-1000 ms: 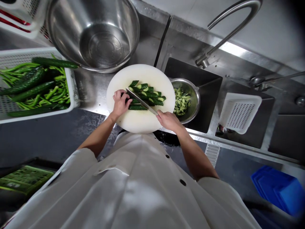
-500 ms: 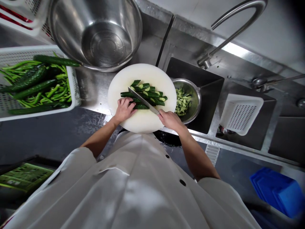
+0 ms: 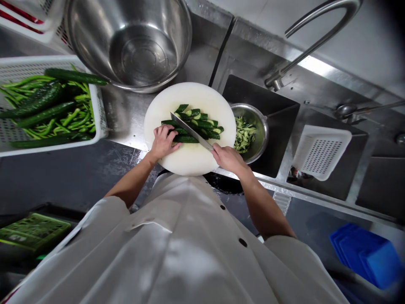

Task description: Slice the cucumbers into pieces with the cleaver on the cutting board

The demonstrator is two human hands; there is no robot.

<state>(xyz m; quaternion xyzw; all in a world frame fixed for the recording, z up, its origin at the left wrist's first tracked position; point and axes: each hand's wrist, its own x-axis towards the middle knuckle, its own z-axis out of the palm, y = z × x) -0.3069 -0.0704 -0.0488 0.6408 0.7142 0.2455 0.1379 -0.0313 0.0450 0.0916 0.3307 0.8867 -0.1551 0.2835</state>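
Note:
My right hand is closed round the handle of a kitchen knife, whose blade lies slantwise across the cucumber pieces. My left hand presses its bent fingers onto the left ends of the cucumber lengths, holding them down beside the blade. Everything rests on a round white cutting board. Just right of the board, partly under its edge, a metal bowl contains sliced cucumber. The blade hides some of the pieces.
A white basket of whole cucumbers and green peppers stands at left. Behind the board is a large steel basin. To the right are sinks, a curved faucet and a white perforated basket. Blue bins sit lower right.
The view has shifted slightly. Both hands keep their places on the cucumber and the knife, and the blade's position over the pieces differs only a little.

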